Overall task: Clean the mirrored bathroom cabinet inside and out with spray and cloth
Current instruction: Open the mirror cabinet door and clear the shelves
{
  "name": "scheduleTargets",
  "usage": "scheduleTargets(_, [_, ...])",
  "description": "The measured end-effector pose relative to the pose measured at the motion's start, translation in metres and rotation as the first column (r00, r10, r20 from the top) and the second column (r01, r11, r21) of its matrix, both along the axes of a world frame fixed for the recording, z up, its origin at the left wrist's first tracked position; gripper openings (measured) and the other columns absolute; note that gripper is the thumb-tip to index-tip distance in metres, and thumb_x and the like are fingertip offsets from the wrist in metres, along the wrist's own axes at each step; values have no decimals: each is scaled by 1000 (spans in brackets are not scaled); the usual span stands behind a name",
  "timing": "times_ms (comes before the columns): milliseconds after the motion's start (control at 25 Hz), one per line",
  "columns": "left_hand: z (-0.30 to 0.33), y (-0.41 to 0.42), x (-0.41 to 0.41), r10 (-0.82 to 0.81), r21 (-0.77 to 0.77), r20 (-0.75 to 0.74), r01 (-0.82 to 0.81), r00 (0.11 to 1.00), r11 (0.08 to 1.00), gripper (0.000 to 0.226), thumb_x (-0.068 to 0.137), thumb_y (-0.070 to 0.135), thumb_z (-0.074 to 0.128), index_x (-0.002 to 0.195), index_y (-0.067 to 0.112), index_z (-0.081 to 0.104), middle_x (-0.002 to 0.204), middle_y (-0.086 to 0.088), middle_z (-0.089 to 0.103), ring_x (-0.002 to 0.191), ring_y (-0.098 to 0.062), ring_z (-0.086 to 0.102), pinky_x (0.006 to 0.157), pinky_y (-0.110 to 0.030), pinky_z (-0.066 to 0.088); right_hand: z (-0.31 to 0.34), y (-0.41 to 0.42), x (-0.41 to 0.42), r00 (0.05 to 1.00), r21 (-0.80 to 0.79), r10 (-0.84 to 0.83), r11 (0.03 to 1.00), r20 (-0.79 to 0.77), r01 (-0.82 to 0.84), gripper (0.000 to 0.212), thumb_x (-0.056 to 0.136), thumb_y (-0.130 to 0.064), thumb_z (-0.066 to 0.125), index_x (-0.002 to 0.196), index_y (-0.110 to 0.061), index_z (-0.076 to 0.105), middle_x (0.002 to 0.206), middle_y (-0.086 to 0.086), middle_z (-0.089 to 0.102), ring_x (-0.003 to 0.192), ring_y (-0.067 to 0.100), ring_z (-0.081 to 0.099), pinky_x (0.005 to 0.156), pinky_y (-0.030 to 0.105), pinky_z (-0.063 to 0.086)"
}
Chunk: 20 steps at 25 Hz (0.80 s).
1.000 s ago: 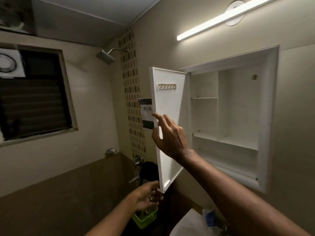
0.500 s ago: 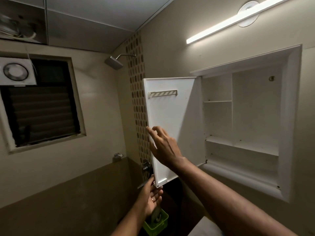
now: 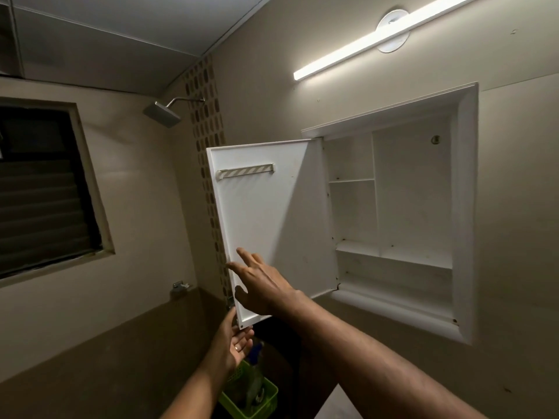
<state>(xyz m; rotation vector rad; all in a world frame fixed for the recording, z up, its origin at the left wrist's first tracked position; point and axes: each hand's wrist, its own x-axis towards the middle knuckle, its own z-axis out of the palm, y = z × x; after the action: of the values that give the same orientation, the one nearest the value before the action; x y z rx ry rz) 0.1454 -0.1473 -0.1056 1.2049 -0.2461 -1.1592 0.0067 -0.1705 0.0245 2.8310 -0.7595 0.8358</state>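
- While the cabinet door (image 3: 266, 225) hangs swung wide open to the left, you're looking at its plain white inner face, so the mirror side is turned away and can't be seen from here.
- The cabinet (image 3: 465, 207) itself is set into the beige wall on the right, under a lit tube light (image 3: 375, 40). Inside it's all white: a small shelf (image 3: 351, 180) up in the left section, a tall section on the right, and a wider shelf across the lower part.
- There's a little slotted rack (image 3: 246, 170) fixed near the top of the door's inside face.
- Right hand (image 3: 260, 282) is up against the lower part of the door's inner face, fingers straight and spread, thumb down by the door's free edge. Not curled round anything, just flat-ish on the panel.
- Left hand (image 3: 234, 343) is right under the door's bottom corner, palm up, fingers loose and relaxed, fingertips touching the corner. There's a ring on one finger.
- Down below the hands sits a green basket (image 3: 266, 397) with what looks like a spray bottle (image 3: 255, 352) standing in it, too dark to say more.
- Further left: a shower head (image 3: 161, 114) high on the wall, a strip of patterned tiles (image 3: 205, 110) in the corner, and a dark louvred window (image 3: 42, 192) on the far left wall.
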Motion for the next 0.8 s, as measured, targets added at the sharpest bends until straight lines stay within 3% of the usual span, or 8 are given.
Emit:
scheduleTargets(120, [4,3,5,-38,-7,64,39,997,999,60,94,60,59,119,5,60,112,-18,64,95,-27,62,69,-35,51,1,-7,-8,1000,30,-7,1000,-5,7,63,101,-25,58,158,-21,31,168,14,17,146,36,34,101,48,54])
scheduleTargets(200, [13,8,1,-79,-7,154,81,985,997,55,98,59,53,120,9,59,118,-16,64,102,-29,61,80,-37,50,0,-10,-13,1000,46,2,999,0,-2,62,101,-25,58,157,-21,32,166,14,21,145,36,36,102,48,53])
scheduleTargets(320, [27,12,-13,155,-95,426,-126,891,987,36,103,40,56,122,9,59,126,-20,61,107,-32,61,87,-40,48,-7,-10,-19,998,65,54,996,40,-56,53,102,-24,56,152,-20,40,158,12,37,140,31,44,103,46,54])
scheduleTargets(400, [46,13,-22,435,-319,594,-298,677,900,39,101,21,63,133,1,57,130,-25,61,112,-35,62,83,-34,49,-15,-7,-21,993,63,102,992,64,-106,44,100,-24,54,144,-20,48,144,9,52,128,27,54,96,47,56])
scheduleTargets(480, [76,12,-29,590,-539,712,-244,380,807,39,98,4,59,137,2,58,133,-19,62,114,-31,62,84,-28,50,-24,-6,-20,989,68,136,988,56,-140,38,98,-21,53,136,-19,55,128,8,61,112,28,61,87,47,57])
scheduleTargets(560, [110,6,-28,657,-651,747,-93,99,754,46,97,-8,51,141,6,58,141,-12,58,125,-24,58,97,-30,50,-35,-9,-15,985,80,165,982,44,-168,33,95,-16,54,128,-17,59,116,9,66,101,30,63,81,49,57])
scheduleTargets(680, [167,-3,-24,709,-713,689,31,-150,700,50,98,-6,48,148,3,50,150,-12,51,138,-21,48,112,-25,41,-53,-13,-6,981,97,194,976,13,-194,24,94,-18,50,114,-13,61,108,9,65,97,32,63,77,50,56])
scheduleTargets(800, [206,-13,-16,688,-702,664,72,-291,708,57,96,-8,48,152,2,43,156,-12,45,146,-21,39,119,-11,24,-73,-16,2,987,99,154,982,48,-158,28,98,-23,46,119,-12,60,115,10,62,103,32,60,84,50,54])
